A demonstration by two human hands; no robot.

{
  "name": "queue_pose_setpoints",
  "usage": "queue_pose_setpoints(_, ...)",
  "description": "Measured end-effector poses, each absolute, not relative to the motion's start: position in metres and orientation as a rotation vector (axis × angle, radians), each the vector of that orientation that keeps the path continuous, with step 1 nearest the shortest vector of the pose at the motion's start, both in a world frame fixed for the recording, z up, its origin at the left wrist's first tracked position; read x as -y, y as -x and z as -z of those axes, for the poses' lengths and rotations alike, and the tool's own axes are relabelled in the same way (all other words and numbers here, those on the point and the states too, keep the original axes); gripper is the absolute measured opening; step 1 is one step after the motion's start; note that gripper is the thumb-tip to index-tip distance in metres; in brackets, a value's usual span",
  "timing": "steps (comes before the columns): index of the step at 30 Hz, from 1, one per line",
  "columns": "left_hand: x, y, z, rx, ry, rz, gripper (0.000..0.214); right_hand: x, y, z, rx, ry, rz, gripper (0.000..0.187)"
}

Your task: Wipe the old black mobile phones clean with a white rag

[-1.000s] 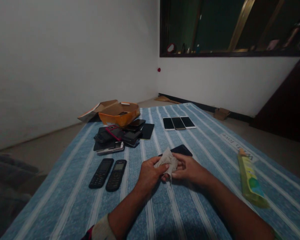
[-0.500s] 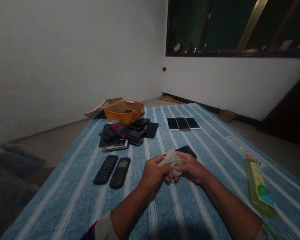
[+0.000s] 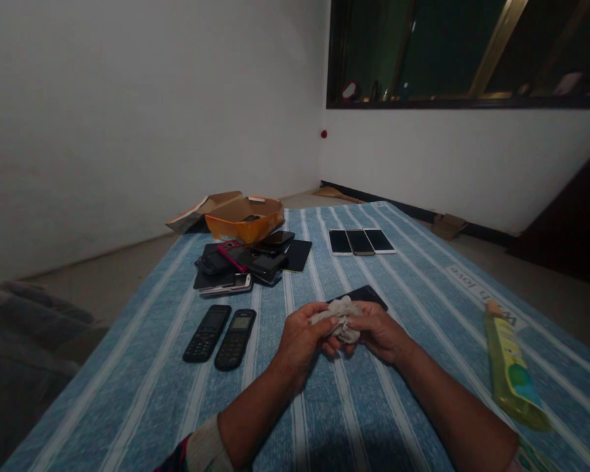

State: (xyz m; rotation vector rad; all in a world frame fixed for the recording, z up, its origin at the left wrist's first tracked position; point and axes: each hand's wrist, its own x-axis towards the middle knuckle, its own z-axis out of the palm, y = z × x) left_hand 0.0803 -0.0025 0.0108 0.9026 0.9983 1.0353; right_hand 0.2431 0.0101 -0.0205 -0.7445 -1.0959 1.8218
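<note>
A crumpled whitish cloth or tissue (image 3: 343, 319) is bunched between my two hands. My left hand (image 3: 302, 335) grips its left side, thumb on top. On the other side my right hand (image 3: 379, 329) pinches it with thumb and fingers. Just behind the hands lies a dark smartphone (image 3: 366, 295), partly hidden by them and the cloth. To the left, a black keypad phone (image 3: 207, 333) and a second keypad phone (image 3: 235, 339) lie side by side, screens up.
Several phones, a pink-edged one (image 3: 235, 254) among them, are heaped before an open orange box (image 3: 246, 223). Three smartphones (image 3: 361, 242) lie in a row at the back. A yellow-green bottle (image 3: 515, 370) lies at the right on the striped cloth (image 3: 142, 367).
The whitish cloth is bunched into a lower, rounder wad between my hands. Both hands stay in nearly the same place, and the phones have not moved.
</note>
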Motion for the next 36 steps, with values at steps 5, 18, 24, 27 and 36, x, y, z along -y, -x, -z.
queue_pose_setpoints(5, -0.002, -0.079, -0.004, -1.107, -1.040, -1.118, 0.039, -0.015, -0.265, 0.001, 1.169, 0.992, -1.488, 0.025)
queue_pose_setpoints(18, -0.010, -0.069, 0.027, -1.418, -2.202, -1.057, 0.046, -0.008, -0.264, 0.009, 2.269, 1.762, 0.116, 0.025)
queue_pose_setpoints(24, -0.013, -0.073, 0.019, -1.439, -2.281, -0.818, 0.046, -0.004, -0.259, 0.008, 2.342, 1.593, -0.008, 0.024)
queue_pose_setpoints(27, -0.014, -0.076, 0.015, -1.456, -2.296, -0.758, 0.039, -0.003, -0.250, 0.013, 2.342, 1.508, 0.010, 0.025)
queue_pose_setpoints(36, -0.022, -0.075, 0.012, -1.449, -2.331, -0.664, 0.035, -0.028, -0.266, 0.013, 2.220, 1.753, 0.147, 0.024)
